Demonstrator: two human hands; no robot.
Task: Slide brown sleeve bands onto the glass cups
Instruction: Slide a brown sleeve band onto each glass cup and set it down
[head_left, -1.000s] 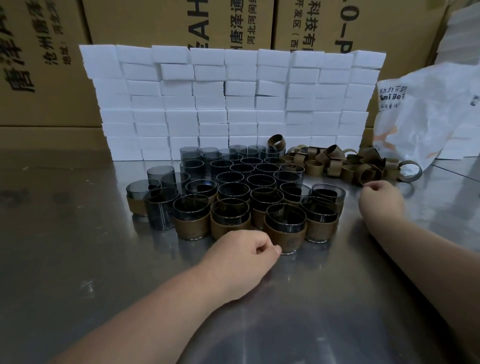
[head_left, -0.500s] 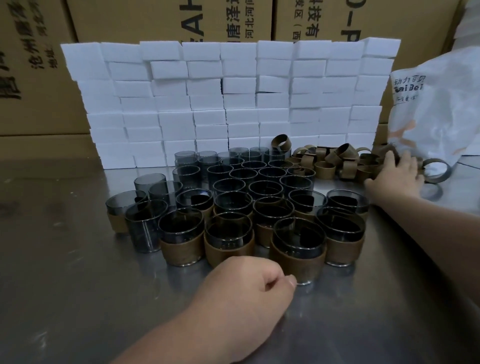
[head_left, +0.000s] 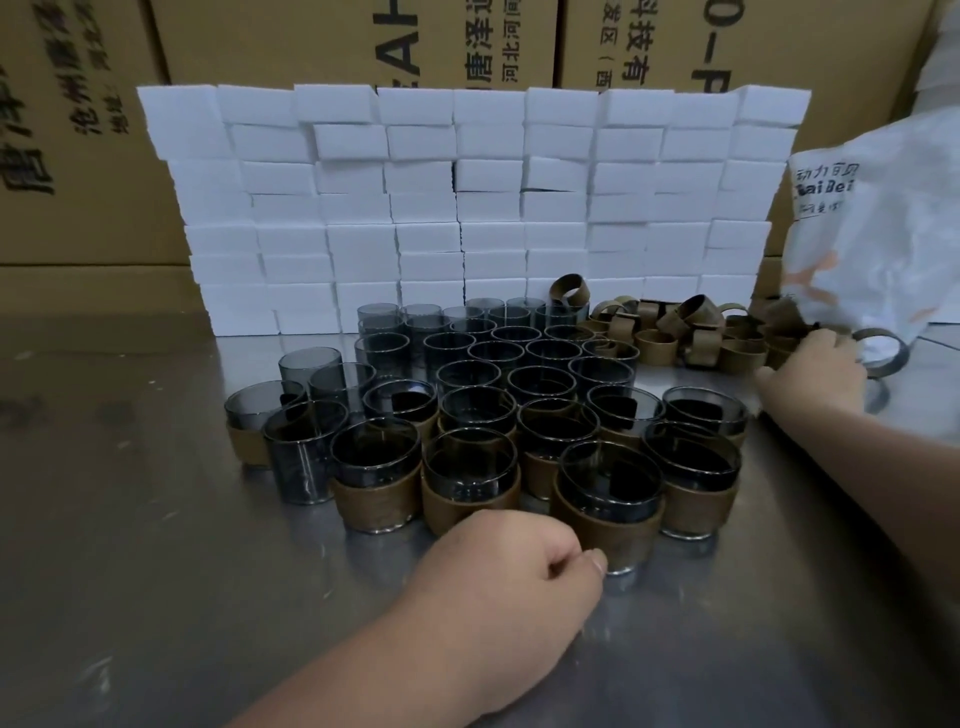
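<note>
Many glass cups (head_left: 483, 410) stand bunched on the table (head_left: 130, 545), front ones wearing brown sleeve bands (head_left: 374, 499). The left hand (head_left: 511, 577) lies curled, holding nothing, beside them. The right hand (head_left: 813, 376) lies on the loose band pile (head_left: 675, 332); its grip cannot be told.

The left hand (head_left: 514, 577) rests curled in a loose fist near the front edge of the counter (head_left: 130, 519); the right hand (head_left: 810, 374) reaches palm-down toward its far right side, fingertips hidden
</note>
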